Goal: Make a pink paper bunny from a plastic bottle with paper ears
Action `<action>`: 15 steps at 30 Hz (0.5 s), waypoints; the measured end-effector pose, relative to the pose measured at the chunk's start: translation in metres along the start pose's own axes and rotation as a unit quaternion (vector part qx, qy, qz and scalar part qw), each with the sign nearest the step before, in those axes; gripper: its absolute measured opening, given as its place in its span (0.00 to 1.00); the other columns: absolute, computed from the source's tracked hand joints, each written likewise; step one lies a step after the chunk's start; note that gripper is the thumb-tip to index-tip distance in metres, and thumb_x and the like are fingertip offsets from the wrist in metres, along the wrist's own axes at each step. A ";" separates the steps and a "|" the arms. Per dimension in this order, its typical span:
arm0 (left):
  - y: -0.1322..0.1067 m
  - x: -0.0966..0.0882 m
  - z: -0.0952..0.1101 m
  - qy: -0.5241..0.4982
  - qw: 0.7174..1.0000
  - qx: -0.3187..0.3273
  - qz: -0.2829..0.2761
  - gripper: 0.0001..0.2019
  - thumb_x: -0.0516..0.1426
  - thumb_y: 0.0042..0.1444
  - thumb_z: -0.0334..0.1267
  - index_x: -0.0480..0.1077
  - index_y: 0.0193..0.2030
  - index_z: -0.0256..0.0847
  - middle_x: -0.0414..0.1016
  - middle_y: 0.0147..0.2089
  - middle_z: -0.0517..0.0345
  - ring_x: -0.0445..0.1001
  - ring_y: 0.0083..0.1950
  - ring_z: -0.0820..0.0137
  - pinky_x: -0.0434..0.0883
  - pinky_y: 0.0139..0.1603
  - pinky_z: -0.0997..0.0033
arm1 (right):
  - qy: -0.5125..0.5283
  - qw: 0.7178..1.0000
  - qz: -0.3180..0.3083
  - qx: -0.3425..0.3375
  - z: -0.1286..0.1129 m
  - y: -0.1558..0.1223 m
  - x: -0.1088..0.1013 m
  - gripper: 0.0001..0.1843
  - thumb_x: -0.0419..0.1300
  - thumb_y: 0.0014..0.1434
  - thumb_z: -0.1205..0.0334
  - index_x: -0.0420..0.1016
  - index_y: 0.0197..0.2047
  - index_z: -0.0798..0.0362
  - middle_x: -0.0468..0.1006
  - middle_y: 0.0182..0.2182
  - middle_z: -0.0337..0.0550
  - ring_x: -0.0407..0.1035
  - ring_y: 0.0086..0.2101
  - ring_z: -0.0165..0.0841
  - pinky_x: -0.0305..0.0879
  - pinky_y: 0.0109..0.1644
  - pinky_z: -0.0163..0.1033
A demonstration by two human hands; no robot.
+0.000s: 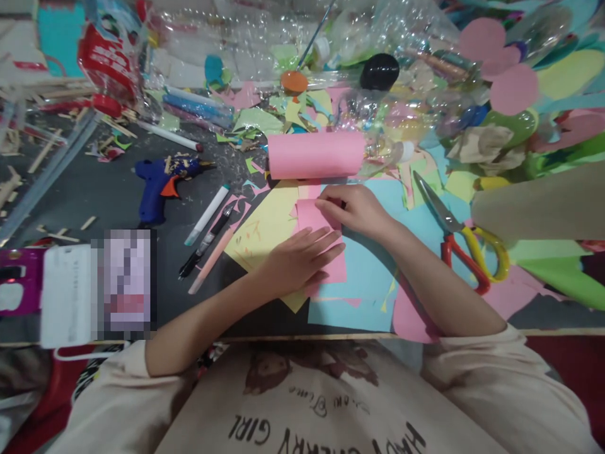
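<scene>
A piece of pink paper (336,272) lies on top of yellow paper (255,243) and light blue paper (368,252) near the table's front. My left hand (302,260) rests flat across the pink paper, its fingers stretched out. At the pink paper's upper edge, my right hand (353,209) is closed, thumb and forefinger pinching it; the fingertips partly cover the fold or edge there. Just beyond the hands lies a clear plastic bottle (385,150) on its side, wrapped in a pink paper sleeve (314,154).
Scissors (454,230) with red and yellow handles lie open at right. A blue glue gun (161,183) lies at left, beside a white marker (207,214) and a black pen (205,243). Paper scraps, plastic bottles and an orange disc (293,81) crowd the back.
</scene>
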State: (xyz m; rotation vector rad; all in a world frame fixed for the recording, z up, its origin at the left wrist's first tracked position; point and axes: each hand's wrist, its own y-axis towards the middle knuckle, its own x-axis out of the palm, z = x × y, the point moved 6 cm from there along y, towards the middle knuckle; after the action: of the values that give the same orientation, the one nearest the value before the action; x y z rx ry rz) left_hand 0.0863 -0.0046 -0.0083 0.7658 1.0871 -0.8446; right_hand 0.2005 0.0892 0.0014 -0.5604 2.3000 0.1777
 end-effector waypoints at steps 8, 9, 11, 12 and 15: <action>-0.006 0.002 0.019 0.047 0.999 0.001 -0.008 0.24 0.46 0.70 0.41 0.57 0.70 0.38 0.61 0.72 0.51 0.59 0.72 0.63 0.54 0.72 0.59 | -0.072 0.997 0.023 0.010 -0.003 -0.003 0.006 0.17 0.50 0.63 0.54 0.70 0.28 0.53 0.73 0.23 0.42 0.61 0.25 0.32 0.49 0.30 0.37; -0.007 0.004 0.022 0.042 0.999 0.004 -0.008 0.24 0.46 0.70 0.42 0.56 0.71 0.39 0.61 0.72 0.51 0.59 0.72 0.64 0.54 0.72 0.58 | -0.082 0.996 0.024 0.009 -0.003 -0.004 0.006 0.17 0.49 0.63 0.54 0.70 0.28 0.53 0.73 0.23 0.43 0.61 0.25 0.32 0.49 0.30 0.37; -0.009 0.007 0.025 0.033 0.999 0.008 -0.010 0.25 0.46 0.70 0.45 0.56 0.71 0.39 0.60 0.73 0.52 0.58 0.73 0.64 0.54 0.72 0.57 | -0.096 0.995 0.023 0.004 -0.004 -0.004 0.007 0.17 0.48 0.63 0.54 0.69 0.28 0.53 0.73 0.23 0.43 0.61 0.25 0.32 0.48 0.30 0.37; -0.010 0.009 0.027 0.028 0.999 0.011 -0.013 0.26 0.45 0.71 0.46 0.55 0.71 0.38 0.59 0.73 0.53 0.58 0.73 0.65 0.54 0.72 0.57 | -0.101 0.995 0.022 0.001 -0.004 -0.004 0.008 0.17 0.48 0.64 0.54 0.70 0.28 0.53 0.73 0.24 0.43 0.61 0.25 0.33 0.48 0.30 0.38; -0.012 0.013 0.031 0.013 0.999 0.026 -0.023 0.28 0.41 0.71 0.49 0.55 0.71 0.36 0.58 0.74 0.55 0.57 0.73 0.67 0.54 0.72 0.59 | -0.120 0.993 0.021 -0.007 -0.004 -0.004 0.008 0.17 0.48 0.64 0.55 0.71 0.29 0.53 0.75 0.25 0.44 0.63 0.26 0.34 0.49 0.30 0.38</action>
State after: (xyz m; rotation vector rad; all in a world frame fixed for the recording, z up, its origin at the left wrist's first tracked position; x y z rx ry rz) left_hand 0.0925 -0.0394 -0.0137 0.7987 1.1137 -0.9068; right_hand 0.1948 0.0815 -0.0011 -0.4696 2.0790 0.2672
